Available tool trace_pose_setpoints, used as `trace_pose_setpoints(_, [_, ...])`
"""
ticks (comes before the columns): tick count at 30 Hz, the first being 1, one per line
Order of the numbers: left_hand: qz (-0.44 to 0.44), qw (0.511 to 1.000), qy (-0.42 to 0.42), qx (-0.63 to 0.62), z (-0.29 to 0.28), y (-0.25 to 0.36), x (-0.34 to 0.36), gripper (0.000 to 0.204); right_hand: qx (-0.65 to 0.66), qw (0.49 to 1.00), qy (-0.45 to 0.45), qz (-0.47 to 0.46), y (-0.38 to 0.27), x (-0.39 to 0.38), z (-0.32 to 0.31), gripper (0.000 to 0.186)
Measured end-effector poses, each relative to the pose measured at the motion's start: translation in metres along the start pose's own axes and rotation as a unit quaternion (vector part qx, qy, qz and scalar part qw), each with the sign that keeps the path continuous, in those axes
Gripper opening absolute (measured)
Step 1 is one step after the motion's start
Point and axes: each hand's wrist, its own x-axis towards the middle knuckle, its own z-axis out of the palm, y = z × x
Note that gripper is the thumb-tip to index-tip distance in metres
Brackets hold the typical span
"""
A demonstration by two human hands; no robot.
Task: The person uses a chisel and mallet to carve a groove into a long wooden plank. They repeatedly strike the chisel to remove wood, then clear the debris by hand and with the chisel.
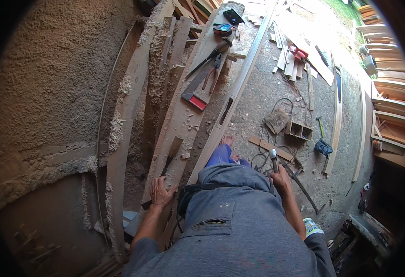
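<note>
My left hand (163, 191) lies on a shaving-strewn plank (186, 129), fingers apart beside a wood-handled chisel (174, 150). My right hand (280, 177) grips a hammer (273, 156), its metal head upward. Farther up the plank lie a square with a red end (197, 102), pliers (211, 78), a long dark tool (216, 51), a tape measure (222, 29) and a black object (233, 16). A long grooved timber (246, 71) runs alongside, right of the plank.
A rough wall (59, 78) and upright-edged boards (119, 120) flank the left. The concrete floor (304, 189) holds cables, offcuts, a wooden block (298, 131), a green-handled tool (320, 127) and a red power tool (298, 53). Stacked wooden frames (389, 124) line the right.
</note>
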Motion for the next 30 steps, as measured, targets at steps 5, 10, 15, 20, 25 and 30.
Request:
trace_pose_setpoints(5, [-0.032,0.998,0.043,-0.016,0.003,0.04,0.098,0.062,0.062,0.998,-0.002,0.026,-0.016,-0.032,0.002,0.029])
trace_pose_setpoints(10, [-0.051,0.993,-0.104,-0.025,0.014,0.031,0.16,0.061,0.183,0.982,-0.02,0.031,0.096,0.003,0.048,0.025])
trace_pose_setpoints(15, [0.057,0.981,0.031,-0.184,-0.031,0.08,0.202,0.047,0.127,0.991,-0.009,0.044,0.087,-0.01,0.039,0.033])
trace_pose_setpoints(20, [0.149,0.84,0.096,-0.513,-0.093,0.206,0.288,0.032,0.183,0.98,0.013,0.072,0.03,-0.022,0.023,0.032])
trace_pose_setpoints(25, [0.129,0.746,-0.01,-0.653,-0.094,0.293,0.345,0.029,0.2,0.977,0.009,0.077,-0.028,-0.019,0.002,0.029])
trace_pose_setpoints(30, [0.135,0.775,-0.064,-0.614,-0.056,0.313,0.369,0.031,0.191,0.981,0.021,0.025,-0.042,-0.002,0.004,0.03])
